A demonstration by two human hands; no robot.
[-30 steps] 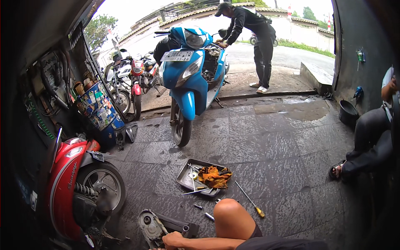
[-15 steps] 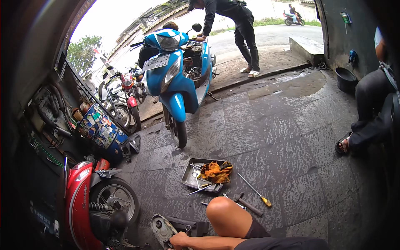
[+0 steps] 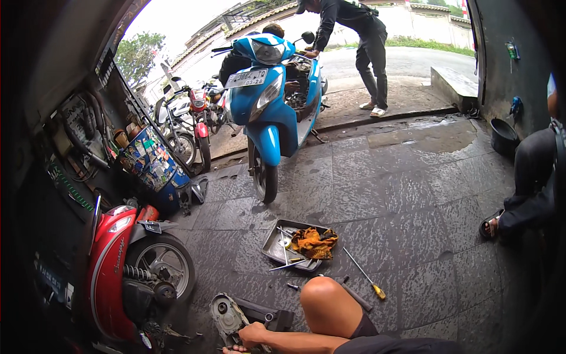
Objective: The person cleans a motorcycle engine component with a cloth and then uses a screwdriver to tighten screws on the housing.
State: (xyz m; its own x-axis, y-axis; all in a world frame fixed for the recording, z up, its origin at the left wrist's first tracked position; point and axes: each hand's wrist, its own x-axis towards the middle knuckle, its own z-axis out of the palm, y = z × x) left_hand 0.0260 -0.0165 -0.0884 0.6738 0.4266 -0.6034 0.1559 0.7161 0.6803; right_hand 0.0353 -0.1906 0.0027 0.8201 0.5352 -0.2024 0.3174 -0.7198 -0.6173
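A pale grey metal engine casing (image 3: 226, 317) with a round bore lies at the lower edge, against a dark block (image 3: 277, 318). My right hand (image 3: 252, 334) is curled on the casing's near side; what its fingers grip is hidden. Below it, only the fingers of my left hand (image 3: 234, 349) show, bent at the casing's lower end beside a thin piece too small to name. A ring-ended metal piece (image 3: 269, 318) stands out just beyond my right hand. My bare knee (image 3: 325, 292) rises to the right of the casing.
A metal tray (image 3: 273, 248) holds tools and an orange rag (image 3: 313, 243). A yellow-handled screwdriver (image 3: 378, 291) and a hammer (image 3: 357, 294) lie on the tiles. A red scooter (image 3: 106, 277) stands left, a blue scooter (image 3: 269, 133) ahead with two people; another person's leg (image 3: 533, 171) is at right.
The view has shifted, so most of the scene sits farther right. My left fingers have come into sight below my right hand, which stays at the casing.
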